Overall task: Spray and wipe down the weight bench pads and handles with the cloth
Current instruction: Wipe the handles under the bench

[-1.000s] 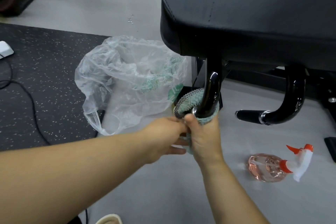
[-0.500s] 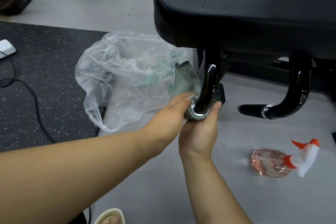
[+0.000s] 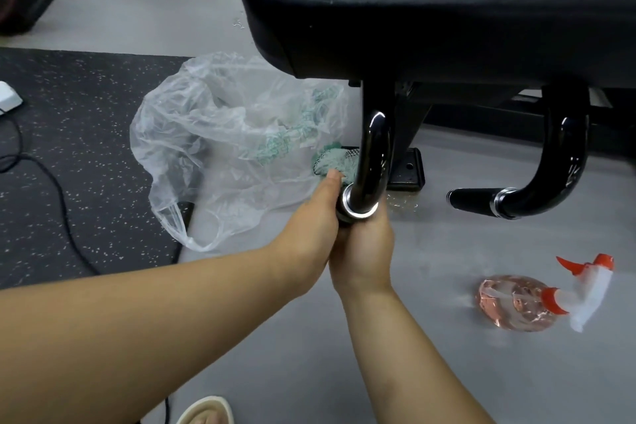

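The black bench pad (image 3: 447, 3) fills the upper right. Two curved black handles hang below it: the left handle (image 3: 373, 148) and the right handle (image 3: 564, 175). My right hand (image 3: 364, 251) grips the lower end of the left handle from beneath, just under its chrome ring. My left hand (image 3: 309, 220) is beside it, thumb up, pinching the green cloth (image 3: 334, 162) against the far side of that handle. Most of the cloth is hidden behind the handle and my hands. The pink spray bottle (image 3: 516, 303) with its red and white trigger lies on its side on the floor to the right.
A crumpled clear plastic bag (image 3: 220, 148) lies on the grey floor left of the handle. A dark speckled mat (image 3: 69, 162) with a black cable (image 3: 62, 203) covers the left side. The bench foot (image 3: 407, 172) stands behind the handle. My sandalled foot (image 3: 206, 413) shows at the bottom edge.
The cloth has slid off the bend of the left handle to its far side. Both hands have shifted along the handle end, and the chrome ring is now bare.
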Motion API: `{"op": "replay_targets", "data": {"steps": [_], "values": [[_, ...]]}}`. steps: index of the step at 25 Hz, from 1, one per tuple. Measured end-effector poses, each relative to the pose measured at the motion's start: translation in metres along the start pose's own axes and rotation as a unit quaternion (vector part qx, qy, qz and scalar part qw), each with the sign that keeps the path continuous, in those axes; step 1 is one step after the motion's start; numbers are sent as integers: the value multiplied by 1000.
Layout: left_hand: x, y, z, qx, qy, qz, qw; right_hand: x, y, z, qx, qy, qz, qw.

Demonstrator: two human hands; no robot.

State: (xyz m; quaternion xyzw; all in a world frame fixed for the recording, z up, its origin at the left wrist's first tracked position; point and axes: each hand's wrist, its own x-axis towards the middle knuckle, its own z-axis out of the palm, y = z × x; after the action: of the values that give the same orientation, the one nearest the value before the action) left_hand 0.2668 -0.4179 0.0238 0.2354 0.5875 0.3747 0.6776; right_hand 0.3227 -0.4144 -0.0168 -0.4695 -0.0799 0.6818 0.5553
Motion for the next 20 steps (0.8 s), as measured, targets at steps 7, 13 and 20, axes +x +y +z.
{"op": "replay_targets", "data": {"steps": [7, 13, 20], "values": [[8, -1, 3, -3, 16, 16, 1000, 6, 8, -8, -107, -9, -21, 994], [45, -1, -2, 5, 25, -23, 999, 55, 16, -16, -132, -24, 40, 990], [55, -2, -5, -17, 54, -72, 996, 52, 17, -29, -240, -40, 62, 968]]}}
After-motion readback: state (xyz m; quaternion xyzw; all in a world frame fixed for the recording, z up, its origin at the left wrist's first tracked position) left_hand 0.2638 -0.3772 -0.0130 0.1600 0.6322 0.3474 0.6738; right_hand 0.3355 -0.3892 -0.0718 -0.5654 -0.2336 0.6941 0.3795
